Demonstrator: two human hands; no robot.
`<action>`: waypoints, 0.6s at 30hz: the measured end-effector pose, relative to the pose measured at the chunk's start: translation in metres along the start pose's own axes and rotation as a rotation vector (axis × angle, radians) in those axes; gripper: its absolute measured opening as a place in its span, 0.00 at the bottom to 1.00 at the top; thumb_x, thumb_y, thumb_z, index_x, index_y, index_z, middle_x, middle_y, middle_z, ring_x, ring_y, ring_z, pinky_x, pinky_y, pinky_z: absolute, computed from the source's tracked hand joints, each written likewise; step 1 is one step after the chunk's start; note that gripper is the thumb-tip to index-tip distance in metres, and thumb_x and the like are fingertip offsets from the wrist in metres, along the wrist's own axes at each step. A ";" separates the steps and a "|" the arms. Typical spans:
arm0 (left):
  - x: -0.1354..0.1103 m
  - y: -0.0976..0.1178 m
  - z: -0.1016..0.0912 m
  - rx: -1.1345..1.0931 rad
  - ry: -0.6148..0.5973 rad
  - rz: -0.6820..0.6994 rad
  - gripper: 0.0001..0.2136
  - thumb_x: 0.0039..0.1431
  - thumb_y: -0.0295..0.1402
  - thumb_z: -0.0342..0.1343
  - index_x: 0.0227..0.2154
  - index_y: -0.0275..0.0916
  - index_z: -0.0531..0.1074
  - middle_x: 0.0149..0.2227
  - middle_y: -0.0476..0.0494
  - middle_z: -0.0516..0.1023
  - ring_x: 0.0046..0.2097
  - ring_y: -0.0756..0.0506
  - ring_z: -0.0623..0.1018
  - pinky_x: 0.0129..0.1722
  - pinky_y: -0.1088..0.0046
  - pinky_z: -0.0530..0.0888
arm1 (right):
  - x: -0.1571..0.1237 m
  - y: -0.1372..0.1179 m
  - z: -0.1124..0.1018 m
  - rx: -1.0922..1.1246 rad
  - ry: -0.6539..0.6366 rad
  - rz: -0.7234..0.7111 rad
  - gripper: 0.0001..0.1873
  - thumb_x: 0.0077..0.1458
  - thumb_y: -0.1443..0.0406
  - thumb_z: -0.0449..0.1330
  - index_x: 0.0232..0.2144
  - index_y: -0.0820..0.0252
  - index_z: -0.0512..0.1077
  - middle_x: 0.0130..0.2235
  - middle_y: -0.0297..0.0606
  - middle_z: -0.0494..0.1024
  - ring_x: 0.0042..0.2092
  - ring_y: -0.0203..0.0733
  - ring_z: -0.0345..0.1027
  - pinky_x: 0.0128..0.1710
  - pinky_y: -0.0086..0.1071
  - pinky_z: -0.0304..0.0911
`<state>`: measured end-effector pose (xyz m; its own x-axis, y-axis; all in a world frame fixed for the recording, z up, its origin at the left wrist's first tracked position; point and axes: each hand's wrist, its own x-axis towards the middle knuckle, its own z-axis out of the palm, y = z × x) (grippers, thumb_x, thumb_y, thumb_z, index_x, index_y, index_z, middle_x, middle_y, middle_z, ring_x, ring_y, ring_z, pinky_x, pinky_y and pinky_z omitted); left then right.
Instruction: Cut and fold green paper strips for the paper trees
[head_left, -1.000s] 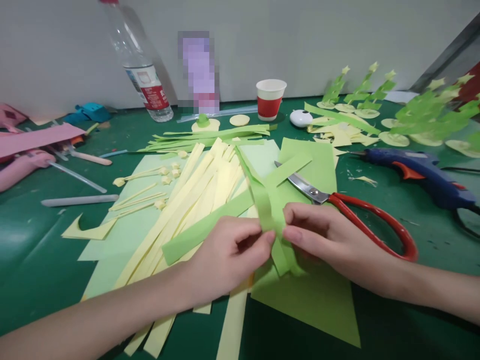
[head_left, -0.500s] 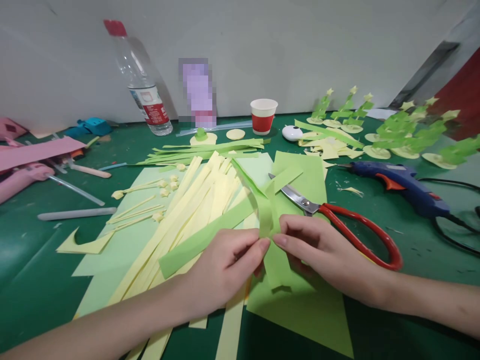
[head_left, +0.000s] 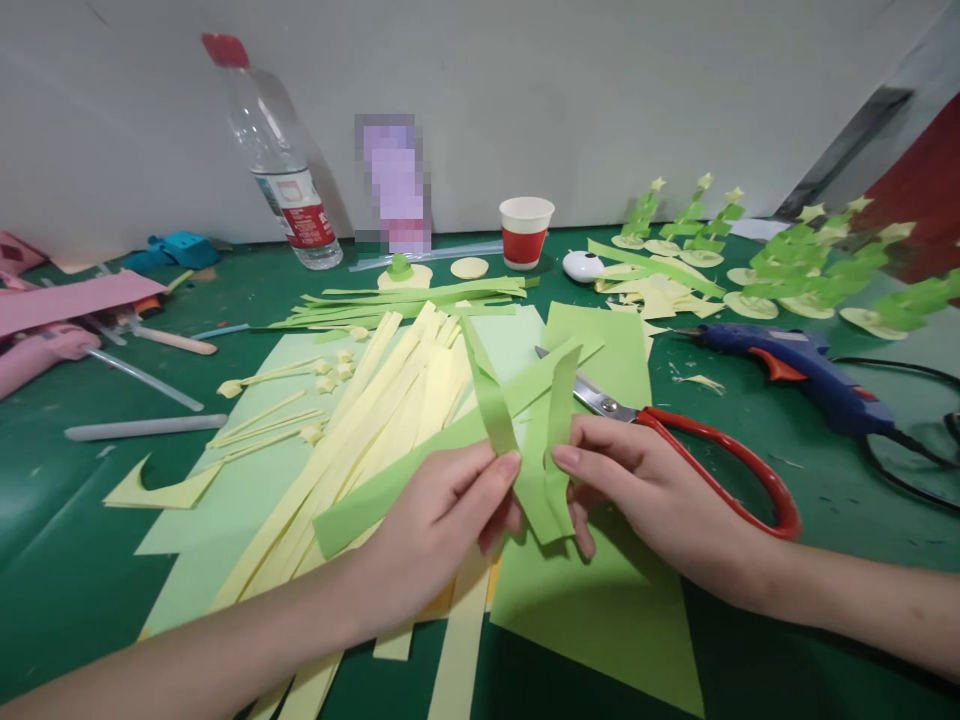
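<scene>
Between my hands is a folded green paper strip (head_left: 541,490), its two ends rising apart in a V. My left hand (head_left: 457,500) pinches the left side of it between thumb and fingers. On the other side, my right hand (head_left: 630,485) grips the right arm of the strip, thumb in front. Beneath them lie a loose green strip (head_left: 375,490), a bundle of pale yellow paper strips (head_left: 322,500) and a green paper sheet (head_left: 592,620). Red-handled scissors (head_left: 720,440) rest on that sheet, just behind my right hand, blades partly covered by paper.
A blue glue gun (head_left: 802,375) with a black cord lies at right, below several green paper plants with star tops (head_left: 802,250). A paper cup (head_left: 526,235) and a plastic bottle (head_left: 296,200) stand along the wall. A pink glue gun (head_left: 45,355) is at left.
The strip's ends, close together before, have spread apart. My right hand has shifted slightly up and away from my left, and its lower fingers now show below the strip.
</scene>
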<state>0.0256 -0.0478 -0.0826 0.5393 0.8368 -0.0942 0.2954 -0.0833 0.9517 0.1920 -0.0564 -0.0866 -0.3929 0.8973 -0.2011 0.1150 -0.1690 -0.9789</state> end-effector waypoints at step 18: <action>0.001 0.002 0.003 0.157 0.075 0.033 0.15 0.56 0.32 0.43 0.15 0.39 0.56 0.16 0.55 0.59 0.19 0.53 0.61 0.20 0.77 0.57 | -0.001 -0.007 0.003 -0.282 -0.062 -0.035 0.11 0.48 0.64 0.53 0.18 0.61 0.58 0.18 0.26 0.55 0.20 0.27 0.45 0.18 0.24 0.43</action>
<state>0.0290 -0.0492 -0.0812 0.4926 0.8695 -0.0360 0.4008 -0.1900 0.8962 0.1889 -0.0572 -0.0796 -0.4551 0.8726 -0.1774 0.3462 -0.0102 -0.9381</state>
